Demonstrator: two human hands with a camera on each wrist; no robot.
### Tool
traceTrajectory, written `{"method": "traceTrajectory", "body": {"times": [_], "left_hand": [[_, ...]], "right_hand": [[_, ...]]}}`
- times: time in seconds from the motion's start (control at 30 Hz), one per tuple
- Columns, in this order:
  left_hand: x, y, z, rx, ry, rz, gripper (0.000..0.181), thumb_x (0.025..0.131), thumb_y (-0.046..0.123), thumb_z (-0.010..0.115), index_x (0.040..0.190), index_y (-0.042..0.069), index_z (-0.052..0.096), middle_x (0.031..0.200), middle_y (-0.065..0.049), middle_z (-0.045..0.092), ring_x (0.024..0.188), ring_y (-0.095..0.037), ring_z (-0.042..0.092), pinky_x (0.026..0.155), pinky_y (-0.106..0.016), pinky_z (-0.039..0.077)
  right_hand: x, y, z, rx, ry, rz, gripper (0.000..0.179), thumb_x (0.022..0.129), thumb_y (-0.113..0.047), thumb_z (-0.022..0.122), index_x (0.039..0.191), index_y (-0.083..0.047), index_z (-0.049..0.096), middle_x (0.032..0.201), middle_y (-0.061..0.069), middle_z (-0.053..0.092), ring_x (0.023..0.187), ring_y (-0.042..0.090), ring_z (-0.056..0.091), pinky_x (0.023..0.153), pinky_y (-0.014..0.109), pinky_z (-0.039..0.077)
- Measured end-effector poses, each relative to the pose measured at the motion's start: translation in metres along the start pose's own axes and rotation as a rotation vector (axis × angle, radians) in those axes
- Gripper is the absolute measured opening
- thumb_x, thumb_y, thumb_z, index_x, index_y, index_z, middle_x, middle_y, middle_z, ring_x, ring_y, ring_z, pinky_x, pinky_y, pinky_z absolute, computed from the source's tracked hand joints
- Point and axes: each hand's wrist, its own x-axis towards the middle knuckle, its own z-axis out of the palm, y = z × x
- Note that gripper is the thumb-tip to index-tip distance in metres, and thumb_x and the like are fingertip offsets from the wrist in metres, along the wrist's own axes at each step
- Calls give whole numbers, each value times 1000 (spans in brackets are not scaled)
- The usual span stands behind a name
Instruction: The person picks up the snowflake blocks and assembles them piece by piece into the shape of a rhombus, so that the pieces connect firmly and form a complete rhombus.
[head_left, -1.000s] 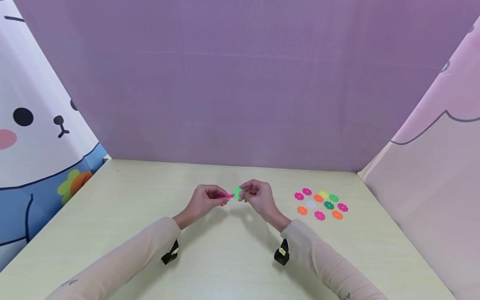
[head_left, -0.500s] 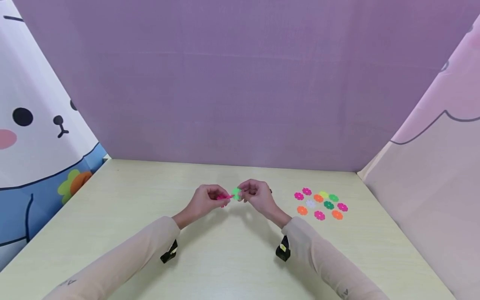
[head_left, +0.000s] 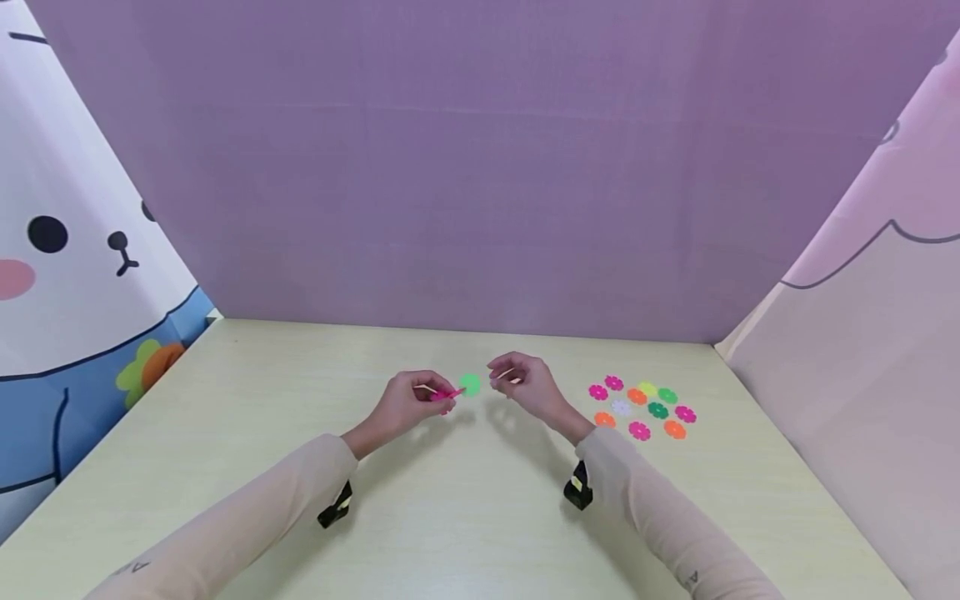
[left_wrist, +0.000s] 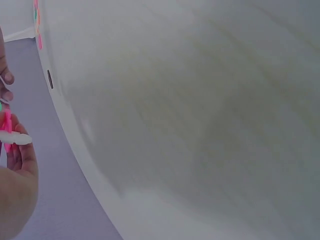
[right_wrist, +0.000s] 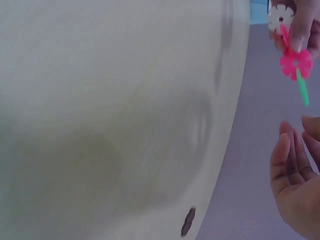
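One grip only, centre frame: pinching pink disc (right_wrist: pixel 288 64) with left hand (head_left: pixel 410 398), holding right hand (head_left: pixel 531 387) relaxed, empty; could drop green disc (head_left: pixel 470 385) if shallowly slotted.

Pink notched disc (right_wrist: pixel 303 63), light green disc (head_left: pixel 470 384), white notched disc (right_wrist: pixel 275 20): solid colour. Tabletop (head_left: pixel 450 517): pale cream, faint wood grain. Backdrop (head_left: pixel 465 167): plain purple. Sleeves (head_left: pixel 251 512): beige, dark lettering.

Beige sleeves (head_left: pixel 232 518) bear small dark markings (head_left: pixel 140 567), and black wrist units (head_left: pixel 330 513) show yellowish patches (head_left: pixel 576 483).
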Motion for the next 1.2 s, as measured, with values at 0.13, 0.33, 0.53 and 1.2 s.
{"method": "traceTrajectory", "body": {"times": [0.13, 0.33, 0.53, 1.2], "left_hand": [[-6, 12, 0, 21, -6, -8, 21, 78, -3, 67, 96, -13, 62, 90, -26, 64, 77, -38, 64, 75, -51, 51], [-10, 19, 1, 26, -8, -7, 20, 78, -4, 66, 95, -12, 62, 91, -26, 63, 77, -39, 64, 76, -50, 51], [-9, 17, 1, 13, -14, -23, 19, 77, -4, 67, 95, -9, 63, 92, -25, 63, 74, -31, 66, 75, -49, 52], [3, -12, 0, 35, 7, 16, 23, 77, 2, 69, 99, -4, 63, 91, -21, 65, 70, -18, 65, 71, -40, 55]], "right_hand": [[3, 22, -13, -123, 39, -17, 21, 80, 6, 62, 101, 5, 61, 97, 26, 63, 88, 34, 63, 76, 33, 53], [5, 41, -32, -289, 47, 31, 22, 79, 8, 61, 101, 7, 60, 97, 25, 63, 89, 32, 62, 79, 38, 52], [9, 54, -42, -423, 27, 103, 23, 78, 8, 62, 102, 6, 61, 97, 20, 63, 90, 30, 60, 81, 41, 50], [18, 72, -46, -543, -65, 166, 23, 77, 8, 64, 100, 4, 61, 97, 17, 60, 88, 26, 58, 82, 37, 50]]}}
